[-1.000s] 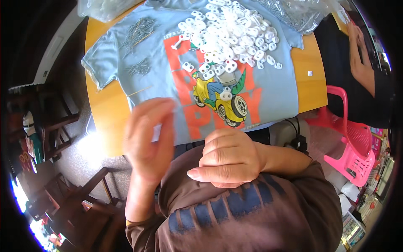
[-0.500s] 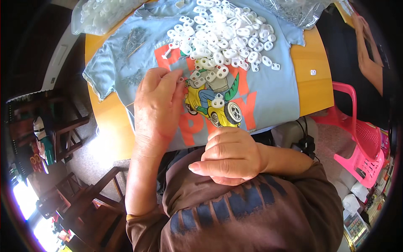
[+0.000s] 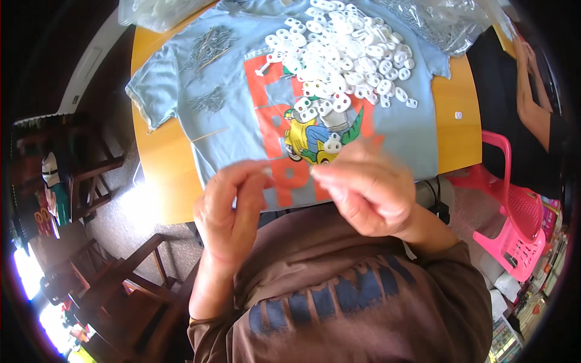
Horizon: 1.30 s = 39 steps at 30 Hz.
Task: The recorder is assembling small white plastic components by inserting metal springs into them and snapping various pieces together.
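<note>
My left hand (image 3: pixel 230 209) is raised over the near edge of a light blue T-shirt (image 3: pixel 405 139), thumb and fingers pinched together. A pale speck shows at its fingertips, too small to name. Facing it is my right hand (image 3: pixel 372 196), smeared by motion, its fingers drawn together; what they hold, if anything, cannot be made out. Beyond both hands, a heap of small white plastic pieces with two holes (image 3: pixel 345 54) covers the shirt's upper middle. A single white two-holed piece (image 3: pixel 332 143) sits nearer, on the printed picture. Two clusters of thin grey nails (image 3: pixel 209 51) lie to the left.
The shirt is spread on a yellow wooden table (image 3: pixel 463 142). Clear bags (image 3: pixel 439 21) stand at its far corners. One loose white piece (image 3: pixel 458 115) lies on the right side. A pink plastic chair (image 3: pixel 523 212) and another person's arm (image 3: pixel 532 112) are at the right; wooden chairs (image 3: pixel 130 278) stand left.
My left hand has drawn back from the heap toward me. My right hand has risen from beside my body to face it and turned its fingers leftward. The view has shifted slightly.
</note>
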Tool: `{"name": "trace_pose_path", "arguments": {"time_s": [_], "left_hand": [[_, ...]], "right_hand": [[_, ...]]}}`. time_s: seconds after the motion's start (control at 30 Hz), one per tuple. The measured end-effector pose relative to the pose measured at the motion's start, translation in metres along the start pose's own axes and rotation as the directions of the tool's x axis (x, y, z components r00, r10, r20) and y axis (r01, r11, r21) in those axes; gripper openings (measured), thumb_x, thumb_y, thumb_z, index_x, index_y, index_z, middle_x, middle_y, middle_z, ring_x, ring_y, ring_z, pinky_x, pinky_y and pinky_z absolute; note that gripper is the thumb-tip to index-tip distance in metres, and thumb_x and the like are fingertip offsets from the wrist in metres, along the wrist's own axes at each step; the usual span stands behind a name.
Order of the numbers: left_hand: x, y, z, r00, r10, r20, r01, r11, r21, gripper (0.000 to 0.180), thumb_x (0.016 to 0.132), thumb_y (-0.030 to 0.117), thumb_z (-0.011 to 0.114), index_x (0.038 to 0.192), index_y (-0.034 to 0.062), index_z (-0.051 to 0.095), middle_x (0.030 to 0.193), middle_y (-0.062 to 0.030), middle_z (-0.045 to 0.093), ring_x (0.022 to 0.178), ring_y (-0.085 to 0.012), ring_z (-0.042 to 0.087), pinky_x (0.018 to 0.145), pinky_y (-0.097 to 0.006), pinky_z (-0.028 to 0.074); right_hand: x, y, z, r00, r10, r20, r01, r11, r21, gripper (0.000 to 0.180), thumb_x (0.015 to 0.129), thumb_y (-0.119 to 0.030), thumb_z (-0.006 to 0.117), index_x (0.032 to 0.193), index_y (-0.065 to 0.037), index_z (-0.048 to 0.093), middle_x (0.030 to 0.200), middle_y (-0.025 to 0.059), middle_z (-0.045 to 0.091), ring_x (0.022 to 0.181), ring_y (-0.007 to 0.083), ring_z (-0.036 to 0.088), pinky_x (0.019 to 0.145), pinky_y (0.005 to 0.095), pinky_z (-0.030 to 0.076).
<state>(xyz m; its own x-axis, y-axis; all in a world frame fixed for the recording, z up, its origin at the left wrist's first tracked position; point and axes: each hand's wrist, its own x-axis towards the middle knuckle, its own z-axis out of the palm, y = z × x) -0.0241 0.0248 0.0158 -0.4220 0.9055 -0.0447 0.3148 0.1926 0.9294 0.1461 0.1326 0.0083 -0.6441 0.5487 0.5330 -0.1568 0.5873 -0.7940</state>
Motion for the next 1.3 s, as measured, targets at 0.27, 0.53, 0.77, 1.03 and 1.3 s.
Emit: {"name": "trace_pose_path", "arguments": {"time_s": [0.27, 0.53, 0.77, 1.03, 1.3], "left_hand": [[-0.011, -0.014, -0.016, 0.987, -0.158, -0.008, 0.120, 0.783, -0.611, 0.011, 0.087, 0.007, 0.055, 0.094, -0.0020, 0.058, 0.082, -0.0092, 0.062, 0.059, -0.0088, 0.053, 0.057, -0.020, 0.044], [-0.010, -0.022, -0.014, 0.982, -0.190, -0.022, 0.151, 0.838, -0.524, 0.016, 0.085, 0.002, 0.057, 0.101, -0.0006, 0.057, 0.082, -0.0032, 0.060, 0.065, -0.0048, 0.052, 0.057, -0.017, 0.043], [-0.010, -0.027, -0.014, 0.989, -0.143, -0.038, 0.108, 0.875, -0.472, 0.012, 0.082, -0.001, 0.059, 0.094, -0.0016, 0.059, 0.077, -0.0018, 0.059, 0.061, -0.0044, 0.052, 0.054, -0.018, 0.043], [-0.009, -0.028, -0.011, 0.991, -0.113, -0.073, 0.074, 0.911, -0.405, 0.013, 0.078, -0.002, 0.063, 0.091, 0.0001, 0.061, 0.075, -0.0041, 0.057, 0.058, -0.0065, 0.052, 0.052, -0.020, 0.042], [-0.011, -0.032, -0.015, 0.998, -0.056, 0.004, 0.055, 0.958, -0.281, 0.015, 0.085, 0.000, 0.055, 0.099, -0.0011, 0.056, 0.084, -0.0041, 0.060, 0.064, -0.0045, 0.053, 0.057, -0.016, 0.044]], "right_hand": [[0.059, 0.017, 0.007, 0.982, -0.014, 0.189, 0.079, 0.937, -0.340, 0.017, 0.075, 0.002, 0.060, 0.092, 0.000, 0.062, 0.080, 0.0099, 0.058, 0.070, 0.0227, 0.057, 0.061, 0.0306, 0.045], [0.088, 0.049, 0.052, 0.898, -0.063, 0.436, 0.300, 0.811, -0.501, 0.022, 0.066, -0.001, 0.065, 0.088, -0.002, 0.061, 0.086, 0.0072, 0.054, 0.083, 0.0252, 0.053, 0.073, 0.0349, 0.044], [0.083, 0.045, 0.044, 0.885, -0.061, 0.461, 0.333, 0.775, -0.537, 0.023, 0.066, -0.002, 0.065, 0.089, -0.001, 0.062, 0.095, 0.0074, 0.057, 0.092, 0.0257, 0.053, 0.079, 0.0355, 0.043], [0.085, 0.059, 0.047, 0.904, -0.117, 0.411, 0.359, 0.730, -0.581, 0.012, 0.069, -0.009, 0.059, 0.080, -0.004, 0.059, 0.087, 0.0058, 0.056, 0.090, 0.0230, 0.052, 0.078, 0.0356, 0.042], [0.088, 0.065, 0.056, 0.900, -0.114, 0.420, 0.403, 0.581, -0.707, 0.014, 0.070, -0.011, 0.058, 0.082, -0.004, 0.059, 0.084, 0.0041, 0.053, 0.086, 0.0197, 0.051, 0.075, 0.0326, 0.041]]}}
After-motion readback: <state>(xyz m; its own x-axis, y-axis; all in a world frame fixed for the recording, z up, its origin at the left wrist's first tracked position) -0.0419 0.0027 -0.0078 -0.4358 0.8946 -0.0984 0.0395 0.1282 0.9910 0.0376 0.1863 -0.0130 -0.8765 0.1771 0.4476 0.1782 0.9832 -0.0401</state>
